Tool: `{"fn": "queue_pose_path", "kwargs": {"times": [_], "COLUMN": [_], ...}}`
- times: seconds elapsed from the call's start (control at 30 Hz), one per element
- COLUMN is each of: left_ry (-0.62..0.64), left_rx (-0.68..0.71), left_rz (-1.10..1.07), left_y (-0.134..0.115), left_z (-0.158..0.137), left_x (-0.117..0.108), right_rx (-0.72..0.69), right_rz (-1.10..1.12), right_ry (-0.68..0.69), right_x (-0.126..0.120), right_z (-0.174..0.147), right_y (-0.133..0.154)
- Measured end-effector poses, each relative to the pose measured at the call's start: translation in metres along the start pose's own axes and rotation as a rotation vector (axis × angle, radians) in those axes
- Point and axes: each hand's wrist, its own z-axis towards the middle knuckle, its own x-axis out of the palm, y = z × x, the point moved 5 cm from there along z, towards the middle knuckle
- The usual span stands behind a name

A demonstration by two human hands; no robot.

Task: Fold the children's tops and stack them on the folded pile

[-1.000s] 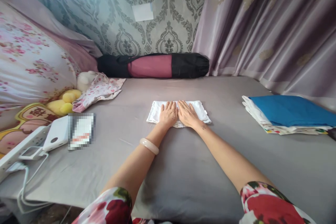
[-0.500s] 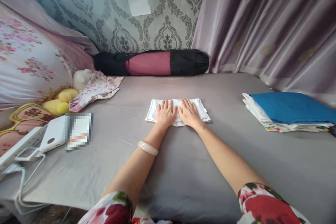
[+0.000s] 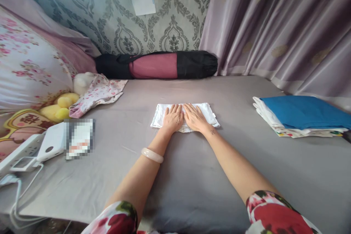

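Note:
A white folded cloth [image 3: 210, 115], maybe a garment, lies flat on the grey sheet in front of me. My left hand [image 3: 173, 119] presses flat on its middle, fingers stretched out and pointing away from me. Beside it, my right hand [image 3: 194, 117] also rests palm down on the cloth, fingers extended. The two hands almost touch along their inner sides. Parts of the cloth stick out left, right and beyond the hands; the part beneath them is hidden.
On the right is a folded stack with a blue cloth [image 3: 304, 111] on top. A black and pink roll bag [image 3: 153, 65] lies along the wall. To the left are a floral garment [image 3: 102, 89], a yellow plush toy [image 3: 59, 111], a white device [image 3: 53, 140] and a power strip [image 3: 23, 151].
My right hand has slid slightly left, closer to my left hand, and its fingers now lean inward. The cloth keeps its shape. My view has shifted a little to the right.

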Motion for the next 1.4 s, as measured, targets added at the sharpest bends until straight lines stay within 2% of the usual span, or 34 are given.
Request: {"fn": "queue_pose_path", "kwargs": {"times": [0.17,0.37,0.57,0.73,0.93,1.13,1.4], "left_ry": [-0.030,-0.165,-0.044,-0.057,-0.193,-0.106,-0.121], "left_rx": [-0.002,-0.057,-0.061,-0.072,-0.143,-0.155,-0.157], "left_rz": [0.004,0.054,0.076,0.062,0.097,0.124,0.120], "left_y": [0.000,0.010,0.017,0.017,0.025,0.031,0.030], "left_z": [-0.002,-0.006,-0.005,-0.007,-0.011,-0.011,-0.012], "left_x": [-0.003,-0.013,-0.002,-0.004,-0.014,-0.005,-0.007], "right_rx": [0.027,0.110,0.137,0.144,0.183,0.213,0.208], "right_rz": [0.035,0.002,-0.011,-0.006,-0.090,-0.107,-0.131], "right_ry": [0.029,-0.019,0.047,0.049,-0.029,0.030,-0.004], "right_x": [-0.002,-0.010,0.000,-0.003,-0.015,-0.006,-0.010], "right_z": [0.001,0.000,-0.001,-0.002,-0.008,-0.009,-0.011], "right_y": [-0.002,-0.012,-0.018,-0.017,-0.025,-0.033,-0.032]}}
